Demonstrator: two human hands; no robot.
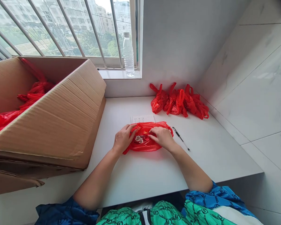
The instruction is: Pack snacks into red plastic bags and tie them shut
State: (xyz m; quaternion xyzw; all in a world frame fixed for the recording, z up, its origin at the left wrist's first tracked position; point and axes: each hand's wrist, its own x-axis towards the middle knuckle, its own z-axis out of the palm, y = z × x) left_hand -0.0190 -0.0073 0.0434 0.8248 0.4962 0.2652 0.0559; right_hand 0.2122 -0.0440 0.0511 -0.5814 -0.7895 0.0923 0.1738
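A red plastic bag (152, 146) lies spread on the white table in front of me. Small red wrapped packets show at its middle, one with a dark label and pale characters (139, 139). My left hand (124, 137) holds the bag's left side, its thumb and fingers closing on the plastic. Over the right half lies my right hand (162, 137), its fingers curled in toward the packets; what sits between those fingertips is hidden. Behind the bag, a sheet of paper with writing (143, 119) is partly covered by it. A black pen (180, 138) rests just right of the bag.
Several tied red bags (178, 101) sit in a row against the back wall. At left, a large open cardboard box (67, 115) holds more red bags (35, 93). On the sill of the barred window stands a clear water bottle (128, 56). A tiled wall (255, 93) borders the white table (145, 178) at right.
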